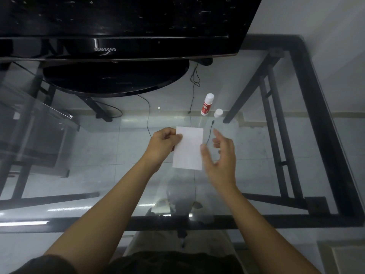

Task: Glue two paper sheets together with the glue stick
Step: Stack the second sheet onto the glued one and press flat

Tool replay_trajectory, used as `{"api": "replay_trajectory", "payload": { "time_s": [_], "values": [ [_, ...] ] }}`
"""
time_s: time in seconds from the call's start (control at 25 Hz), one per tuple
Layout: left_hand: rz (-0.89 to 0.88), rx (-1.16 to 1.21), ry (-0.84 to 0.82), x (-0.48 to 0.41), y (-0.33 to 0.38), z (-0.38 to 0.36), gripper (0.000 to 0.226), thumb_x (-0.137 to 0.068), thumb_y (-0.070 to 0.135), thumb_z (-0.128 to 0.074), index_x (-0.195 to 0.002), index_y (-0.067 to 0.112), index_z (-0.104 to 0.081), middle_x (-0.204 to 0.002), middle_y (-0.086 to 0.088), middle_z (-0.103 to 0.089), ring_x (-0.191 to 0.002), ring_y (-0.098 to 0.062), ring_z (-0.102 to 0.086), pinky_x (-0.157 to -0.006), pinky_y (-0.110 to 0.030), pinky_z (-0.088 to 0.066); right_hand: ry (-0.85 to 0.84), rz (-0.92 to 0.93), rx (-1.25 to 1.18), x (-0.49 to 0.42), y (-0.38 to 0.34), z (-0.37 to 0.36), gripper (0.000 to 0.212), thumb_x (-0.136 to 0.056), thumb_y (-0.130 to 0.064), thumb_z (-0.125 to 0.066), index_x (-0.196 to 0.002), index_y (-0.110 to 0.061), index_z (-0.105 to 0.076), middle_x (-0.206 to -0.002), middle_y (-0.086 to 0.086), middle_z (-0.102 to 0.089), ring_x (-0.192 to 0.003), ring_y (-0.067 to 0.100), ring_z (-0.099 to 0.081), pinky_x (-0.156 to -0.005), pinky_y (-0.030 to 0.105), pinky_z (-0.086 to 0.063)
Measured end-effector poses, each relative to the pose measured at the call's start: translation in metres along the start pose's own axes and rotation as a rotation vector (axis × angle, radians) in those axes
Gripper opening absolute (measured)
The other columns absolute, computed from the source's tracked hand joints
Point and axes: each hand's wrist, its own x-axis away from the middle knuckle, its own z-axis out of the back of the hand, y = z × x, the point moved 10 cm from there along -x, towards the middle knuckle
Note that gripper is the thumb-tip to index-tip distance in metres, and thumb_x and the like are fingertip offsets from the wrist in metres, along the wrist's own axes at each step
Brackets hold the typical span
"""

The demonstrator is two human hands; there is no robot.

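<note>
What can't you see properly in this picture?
- Paper, head view: one sheet or two stacked, cannot tell.
- Right hand: blurred, fingers unclear.
- Glue stick: label too small to read.
- Monitor: cut off by the top edge.

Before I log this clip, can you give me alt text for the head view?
The left hand holds a white paper sheet by its upper left corner above a glass table, while the open right hand hovers at the sheet's right edge. Beyond them a glue stick stands beside its white cap, before a black monitor.
</note>
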Motion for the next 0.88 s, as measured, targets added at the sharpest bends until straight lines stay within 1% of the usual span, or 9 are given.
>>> {"api": "replay_trajectory", "payload": {
  "time_s": [0.04,0.08,0.16,0.24,0.28,0.36,0.44,0.56,0.88],
  "values": [
    [0.021,-0.002,-0.028,0.001,-0.004,-0.002,0.010,-0.089,0.013,-0.057,-0.082,0.009,-0.062,-0.081,-0.005,-0.065,-0.078,-0.018,-0.064,-0.071,-0.025,-0.054,0.025,-0.146,-0.071,-0.011,0.013,0.004,0.039,-0.087,-0.040,-0.057,-0.123,-0.029,-0.047,-0.103,-0.013,-0.050,-0.097,0.006,-0.051,-0.070,0.004,-0.041],
    [0.033,0.010,-0.045,0.001,-0.008,-0.005,0.010,-0.089,0.013,-0.057,-0.085,0.007,-0.063,-0.084,-0.007,-0.066,-0.077,-0.016,-0.065,-0.068,-0.021,-0.055,-0.004,-0.260,-0.105,-0.019,0.025,0.000,0.029,-0.088,-0.038,-0.057,-0.115,-0.030,-0.052,-0.097,-0.017,-0.053,-0.092,0.005,-0.055,-0.064,0.004,-0.041],
    [0.042,0.028,-0.025,0.002,-0.017,-0.005,0.010,-0.088,0.014,-0.059,-0.087,0.006,-0.064,-0.085,-0.010,-0.067,-0.075,-0.013,-0.067,-0.066,-0.020,-0.056,-0.097,-0.339,-0.106,-0.030,0.036,-0.012,0.017,-0.086,-0.033,-0.060,-0.102,-0.029,-0.058,-0.091,-0.014,-0.059,-0.085,0.005,-0.059,-0.064,0.008,-0.045],
    [0.046,-0.036,0.069,0.001,-0.026,0.001,0.007,-0.087,0.018,-0.062,-0.084,0.011,-0.064,-0.085,-0.012,-0.067,-0.078,-0.018,-0.067,-0.070,-0.026,-0.057,-0.109,-0.352,-0.096,-0.035,0.040,-0.018,0.013,-0.084,-0.026,-0.065,-0.097,-0.024,-0.062,-0.090,-0.008,-0.064,-0.083,0.007,-0.062,-0.072,0.019,-0.051],
    [0.038,-0.094,0.128,0.000,-0.029,0.005,0.006,-0.085,0.020,-0.063,-0.082,0.014,-0.063,-0.081,-0.010,-0.066,-0.079,-0.021,-0.066,-0.072,-0.030,-0.057,-0.094,-0.344,-0.079,-0.038,0.041,-0.018,0.013,-0.083,-0.024,-0.066,-0.095,-0.022,-0.063,-0.089,-0.007,-0.065,-0.081,0.007,-0.063,-0.073,0.020,-0.052],
    [0.003,-0.206,0.226,-0.003,-0.028,0.011,0.008,-0.083,0.022,-0.066,-0.081,0.018,-0.061,-0.072,-0.001,-0.062,-0.073,-0.019,-0.062,-0.070,-0.031,-0.054,-0.064,-0.312,-0.033,-0.043,0.042,-0.018,0.013,-0.083,-0.023,-0.067,-0.095,-0.019,-0.065,-0.087,-0.006,-0.065,-0.077,0.005,-0.062,-0.070,0.014,-0.050],
    [-0.042,-0.274,0.281,-0.007,-0.023,0.013,0.010,-0.081,0.022,-0.068,-0.084,0.018,-0.060,-0.067,0.004,-0.059,-0.066,-0.015,-0.059,-0.064,-0.026,-0.051,-0.048,-0.296,0.010,-0.049,0.042,-0.020,0.014,-0.082,-0.023,-0.067,-0.095,-0.017,-0.067,-0.084,-0.007,-0.064,-0.072,0.000,-0.059,-0.061,0.003,-0.044],
    [-0.095,-0.368,0.319,-0.015,-0.016,0.013,0.014,-0.081,0.020,-0.068,-0.090,0.012,-0.062,-0.063,0.008,-0.057,-0.059,-0.005,-0.054,-0.052,-0.006,-0.042,-0.032,-0.272,0.086,-0.055,0.042,-0.022,0.016,-0.083,-0.023,-0.067,-0.097,-0.014,-0.067,-0.081,-0.009,-0.061,-0.066,-0.005,-0.054,-0.055,-0.003,-0.037],
    [-0.136,-0.513,0.371,-0.023,-0.010,0.013,0.017,-0.082,0.020,-0.067,-0.093,0.008,-0.063,-0.069,0.002,-0.058,-0.059,-0.003,-0.050,-0.055,-0.008,-0.035,-0.018,-0.243,0.128,-0.062,0.041,-0.028,0.016,-0.084,-0.020,-0.066,-0.095,-0.010,-0.068,-0.080,-0.004,-0.064,-0.066,0.003,-0.055,-0.061,0.005,-0.038]
  ]
}}
